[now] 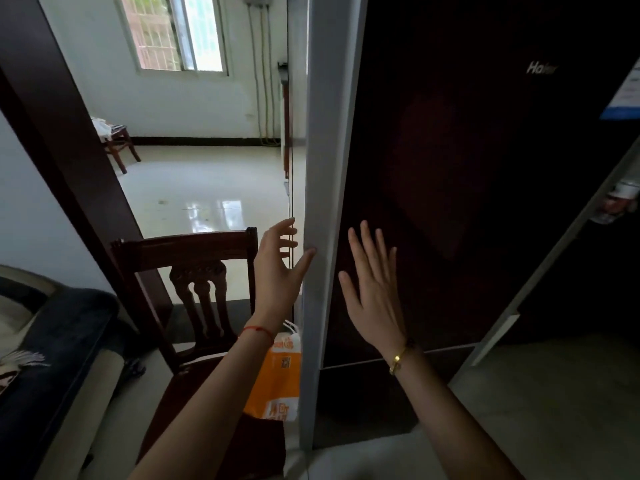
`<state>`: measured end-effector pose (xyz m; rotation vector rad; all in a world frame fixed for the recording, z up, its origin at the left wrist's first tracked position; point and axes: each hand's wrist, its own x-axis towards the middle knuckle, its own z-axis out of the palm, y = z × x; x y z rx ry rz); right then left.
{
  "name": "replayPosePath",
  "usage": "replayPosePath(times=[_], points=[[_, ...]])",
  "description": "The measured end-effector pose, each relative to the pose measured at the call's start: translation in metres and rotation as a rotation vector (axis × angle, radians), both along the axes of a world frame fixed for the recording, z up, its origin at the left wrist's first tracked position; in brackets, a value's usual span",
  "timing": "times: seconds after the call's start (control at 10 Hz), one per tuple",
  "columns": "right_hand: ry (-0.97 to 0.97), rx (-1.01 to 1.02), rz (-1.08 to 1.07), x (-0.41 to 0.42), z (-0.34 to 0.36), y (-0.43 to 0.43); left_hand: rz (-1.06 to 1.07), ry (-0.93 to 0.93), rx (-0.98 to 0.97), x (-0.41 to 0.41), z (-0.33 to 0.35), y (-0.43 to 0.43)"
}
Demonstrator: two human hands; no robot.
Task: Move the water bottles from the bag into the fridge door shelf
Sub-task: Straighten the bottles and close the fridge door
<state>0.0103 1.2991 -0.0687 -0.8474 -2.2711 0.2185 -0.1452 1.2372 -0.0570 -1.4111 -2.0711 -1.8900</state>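
The dark fridge door (450,202) fills the right half of the head view, swung out, with its pale grey edge (325,168) facing me. My left hand (277,271) is open at that edge, the thumb touching the grey strip and the fingers curled around its far side. My right hand (374,292) lies flat and open against the dark door front. An orange and white bag (277,379) stands on the seat of a wooden chair (194,251) just left of the door, partly hidden by my left forearm. No bottle shows in the bag. At the far right, a bottle (620,199) sits behind the door.
A dark sofa arm (52,341) is at the lower left. A dark wooden door frame (69,133) stands left of the chair, opening onto a tiled room with a small stool (117,140) and a window (173,32). Grey floor (554,410) lies at the lower right.
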Motion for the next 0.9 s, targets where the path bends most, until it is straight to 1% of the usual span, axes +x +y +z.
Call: replayPosePath(times=[0.1, 0.3, 0.5, 0.7, 0.8, 0.9], points=[[-0.025, 0.007, -0.033, -0.009, 0.002, 0.005, -0.021, -0.04, 0.006, -0.011, 0.0, 0.008], [-0.062, 0.022, -0.098, -0.018, 0.0, 0.009, -0.044, -0.063, -0.007, -0.026, -0.002, 0.014], [-0.059, 0.003, -0.107, -0.018, 0.004, 0.006, -0.089, -0.084, -0.018, -0.033, 0.0, 0.015], [-0.044, -0.066, -0.048, -0.01, 0.014, 0.002, -0.158, -0.001, -0.052, -0.03, 0.007, 0.004], [-0.007, -0.109, -0.012, -0.008, 0.023, -0.006, -0.211, 0.067, -0.07, -0.027, 0.009, -0.012], [0.05, -0.142, -0.037, 0.0, 0.032, -0.018, -0.237, 0.165, -0.066, -0.025, 0.015, -0.032]])
